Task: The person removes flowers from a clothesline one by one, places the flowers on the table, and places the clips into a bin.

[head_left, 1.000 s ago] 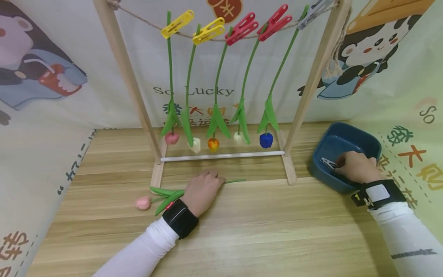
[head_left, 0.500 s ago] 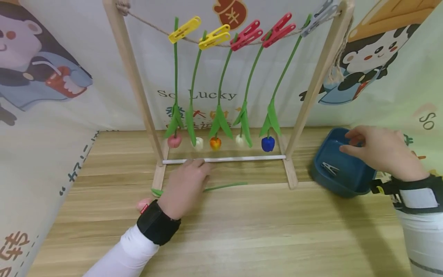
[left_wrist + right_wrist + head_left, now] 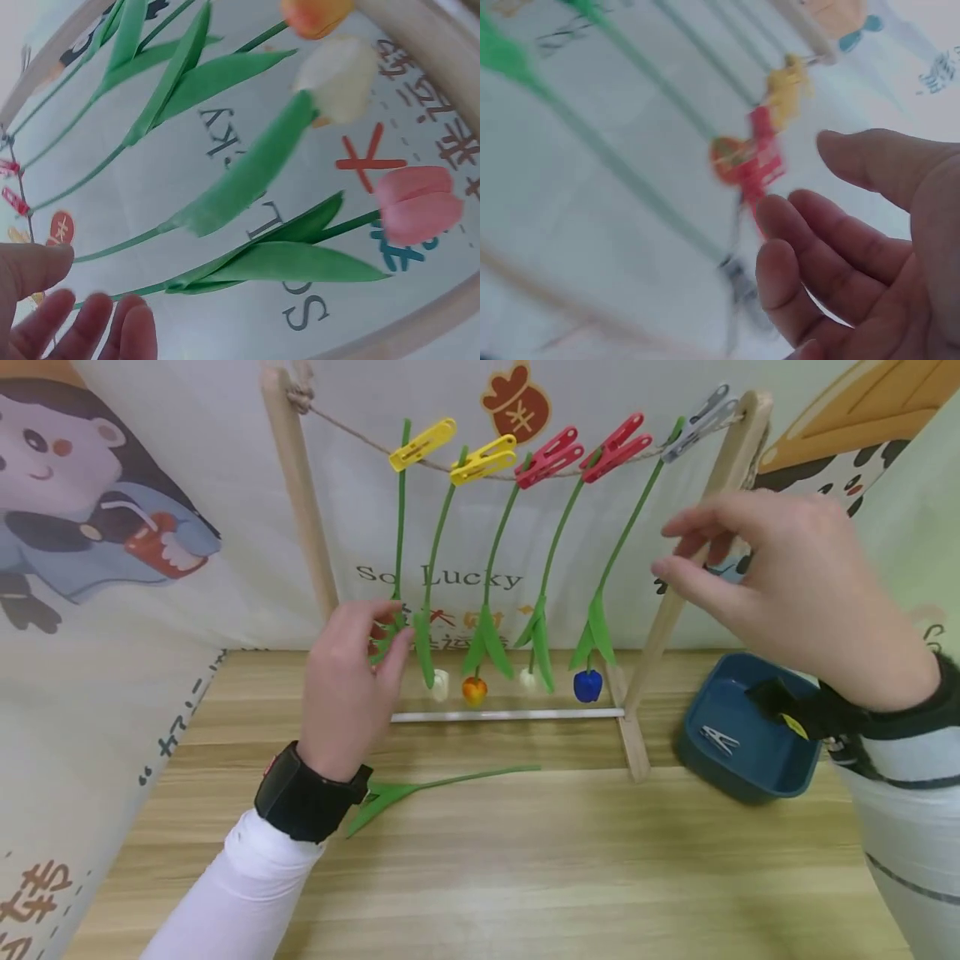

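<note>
While both hands hang in the air with nothing in them, the largest thing behind them is the printed backdrop (image 3: 150, 485), a smooth sheet with cartoon animals and the words "So Lucky" just right of the left grip. Under both grips lies the bench (image 3: 525, 860), pale wood-grain boards. On it stands the wooden rack (image 3: 300, 502), two slanted posts with a white crossbar low down and a rough twine line (image 3: 360, 439) strung across the top, above both grips.

The left hand (image 3: 352, 685) is raised in front of the rack's left post, its fingers loosely spread and its fingertips at the leaves of the leftmost hanging tulip (image 3: 400, 527); the left wrist view shows that flower's pink head just beyond the fingers. Four more tulips hang head-down to the right of this grip, with cream, orange, cream and blue heads, each held on the line by a plastic clothespin: two yellow (image 3: 422, 444), two red (image 3: 551, 457).

The right hand (image 3: 780, 585) hovers with fingers open and slightly bent, just below and right of the grey clothespin (image 3: 703, 412) near the right post. Below this grip sits a dark blue rounded tray (image 3: 780, 781) with one grey peg (image 3: 718, 740) inside. A loose green stem (image 3: 450, 778) lies on the bench below the left grip.
</note>
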Available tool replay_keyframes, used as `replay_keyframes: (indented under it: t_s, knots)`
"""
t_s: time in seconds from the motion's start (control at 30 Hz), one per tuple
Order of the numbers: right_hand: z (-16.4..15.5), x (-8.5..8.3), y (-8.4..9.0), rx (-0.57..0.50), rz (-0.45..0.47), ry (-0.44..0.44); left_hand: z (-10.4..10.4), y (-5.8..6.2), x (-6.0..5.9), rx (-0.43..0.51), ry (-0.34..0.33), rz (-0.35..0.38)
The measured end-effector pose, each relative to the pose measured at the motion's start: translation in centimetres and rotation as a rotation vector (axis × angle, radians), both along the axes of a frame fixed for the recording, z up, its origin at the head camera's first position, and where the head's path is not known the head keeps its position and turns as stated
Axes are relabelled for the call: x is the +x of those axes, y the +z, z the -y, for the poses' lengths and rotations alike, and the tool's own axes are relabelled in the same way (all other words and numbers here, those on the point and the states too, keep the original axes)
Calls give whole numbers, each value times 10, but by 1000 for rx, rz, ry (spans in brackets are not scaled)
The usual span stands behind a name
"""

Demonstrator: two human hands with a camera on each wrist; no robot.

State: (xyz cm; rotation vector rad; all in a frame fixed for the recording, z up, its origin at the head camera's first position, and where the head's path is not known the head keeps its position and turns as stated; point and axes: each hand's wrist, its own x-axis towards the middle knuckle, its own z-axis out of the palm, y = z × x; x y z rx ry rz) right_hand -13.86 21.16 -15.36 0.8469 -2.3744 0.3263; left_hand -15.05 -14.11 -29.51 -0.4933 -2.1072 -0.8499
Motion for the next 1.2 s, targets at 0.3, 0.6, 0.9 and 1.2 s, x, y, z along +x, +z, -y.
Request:
replay_keyframes:
  t_s: [0.3, 0.6, 0.9, 1.2]
  knots:
    - [76, -35, 42, 17, 11, 94, -7, 29, -25, 181, -31, -1]
    - [136, -76, 58, 112, 96, 56, -16, 47, -45, 277, -27, 71]
    - [154, -92, 61, 113, 209, 79, -17, 50, -52, 280, -5, 108]
    - [158, -92, 61, 84, 212, 101, -13, 50, -55, 270, 0, 84]
